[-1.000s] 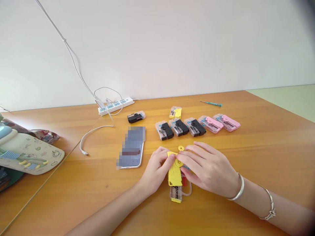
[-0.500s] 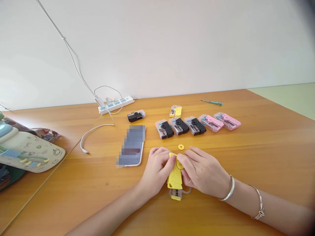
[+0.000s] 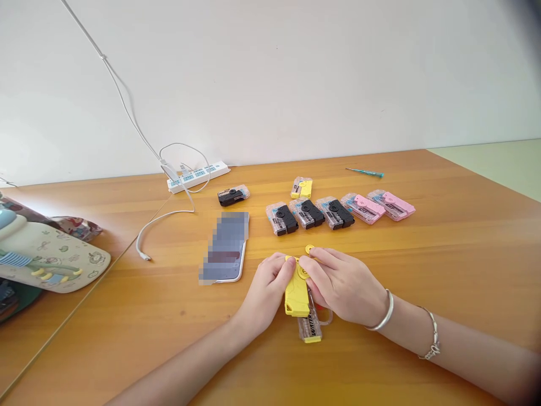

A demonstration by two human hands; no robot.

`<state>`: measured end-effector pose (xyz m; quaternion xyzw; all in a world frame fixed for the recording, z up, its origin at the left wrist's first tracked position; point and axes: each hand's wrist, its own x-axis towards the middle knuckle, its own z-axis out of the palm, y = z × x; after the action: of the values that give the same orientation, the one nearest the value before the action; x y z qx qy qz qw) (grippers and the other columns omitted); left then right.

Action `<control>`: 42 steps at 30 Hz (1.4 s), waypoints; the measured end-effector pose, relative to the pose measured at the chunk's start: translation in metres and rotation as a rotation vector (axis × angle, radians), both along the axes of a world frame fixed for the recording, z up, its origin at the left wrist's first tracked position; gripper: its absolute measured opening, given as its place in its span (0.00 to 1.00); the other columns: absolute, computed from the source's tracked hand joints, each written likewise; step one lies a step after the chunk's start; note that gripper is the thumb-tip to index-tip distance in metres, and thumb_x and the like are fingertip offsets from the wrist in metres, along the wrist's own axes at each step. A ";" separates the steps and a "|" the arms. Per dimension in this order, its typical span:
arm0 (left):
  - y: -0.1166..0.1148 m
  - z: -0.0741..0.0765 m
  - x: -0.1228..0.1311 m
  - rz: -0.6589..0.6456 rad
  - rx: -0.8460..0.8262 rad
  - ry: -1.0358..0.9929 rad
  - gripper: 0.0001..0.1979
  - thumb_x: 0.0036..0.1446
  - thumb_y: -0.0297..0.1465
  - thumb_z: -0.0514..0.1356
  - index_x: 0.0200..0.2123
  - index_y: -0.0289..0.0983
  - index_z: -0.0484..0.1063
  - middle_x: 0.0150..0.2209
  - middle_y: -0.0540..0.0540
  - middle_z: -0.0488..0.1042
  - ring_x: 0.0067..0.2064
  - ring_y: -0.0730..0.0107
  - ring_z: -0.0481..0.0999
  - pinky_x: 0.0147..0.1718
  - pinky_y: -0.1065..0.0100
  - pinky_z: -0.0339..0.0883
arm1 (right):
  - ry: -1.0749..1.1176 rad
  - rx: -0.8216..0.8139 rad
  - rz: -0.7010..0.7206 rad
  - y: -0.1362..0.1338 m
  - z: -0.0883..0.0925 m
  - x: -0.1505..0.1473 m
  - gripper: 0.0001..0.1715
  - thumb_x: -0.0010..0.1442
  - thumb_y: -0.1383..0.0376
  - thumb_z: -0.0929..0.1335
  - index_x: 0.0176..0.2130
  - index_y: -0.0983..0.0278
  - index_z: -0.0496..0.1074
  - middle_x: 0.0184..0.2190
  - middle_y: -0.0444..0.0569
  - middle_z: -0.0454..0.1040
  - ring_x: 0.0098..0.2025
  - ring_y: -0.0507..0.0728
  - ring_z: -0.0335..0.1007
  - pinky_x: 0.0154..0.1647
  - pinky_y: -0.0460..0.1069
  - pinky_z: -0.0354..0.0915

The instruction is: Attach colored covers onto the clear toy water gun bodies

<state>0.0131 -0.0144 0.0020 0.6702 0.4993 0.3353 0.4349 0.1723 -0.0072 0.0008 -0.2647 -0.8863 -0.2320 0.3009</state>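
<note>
Both of my hands grip a yellow and clear folding toy water gun [image 3: 297, 294] above the table's near middle. My left hand [image 3: 270, 285] holds its yellow side, thumb on the top end. My right hand [image 3: 340, 282] pinches the other side beside the round yellow dial; some of its fingers are hidden behind the toy. Below the yellow cover the clear part with black "WATER" lettering sticks out at an angle. A small loose yellow ring [image 3: 309, 248] lies just beyond, at the tips of my right fingers, partly covered by them.
Beyond my hands several folded toys, black [image 3: 335, 214], pink [image 3: 391, 205] and yellow [image 3: 301, 188], lie on the wooden table. A phone [image 3: 226, 248] is left of them. A screwdriver [image 3: 366, 172], power strip [image 3: 198, 176], white cable [image 3: 146, 256] and patterned bottle [image 3: 54, 254] are around.
The clear part has swung out further to the right from under the yellow cover. My right fingers now reach over part of the loose yellow ring.
</note>
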 end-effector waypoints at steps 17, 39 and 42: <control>0.004 0.005 -0.002 -0.009 0.129 0.201 0.19 0.61 0.37 0.43 0.19 0.37 0.46 0.20 0.53 0.54 0.29 0.70 0.57 0.35 0.65 0.54 | -0.102 -0.067 -0.130 -0.005 0.016 0.005 0.13 0.60 0.68 0.58 0.32 0.66 0.69 0.26 0.51 0.72 0.31 0.57 0.65 0.40 0.53 0.60; 0.005 0.008 -0.006 0.010 0.142 0.091 0.20 0.60 0.37 0.45 0.17 0.38 0.48 0.18 0.52 0.55 0.28 0.70 0.57 0.29 0.67 0.55 | 0.024 -0.238 -0.113 0.014 0.026 0.011 0.17 0.60 0.71 0.57 0.28 0.65 0.71 0.18 0.44 0.69 0.22 0.51 0.61 0.24 0.47 0.53; 0.004 0.007 -0.006 -0.028 0.124 0.083 0.20 0.61 0.37 0.46 0.17 0.37 0.57 0.21 0.51 0.62 0.31 0.69 0.61 0.32 0.67 0.57 | 0.136 -0.353 -0.086 0.009 0.020 0.020 0.16 0.63 0.69 0.58 0.41 0.64 0.72 0.25 0.44 0.74 0.26 0.50 0.67 0.26 0.45 0.58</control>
<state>0.0074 -0.0103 0.0091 0.7161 0.4856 0.3315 0.3760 0.1923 0.0020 0.0206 -0.3661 -0.8788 -0.0673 0.2987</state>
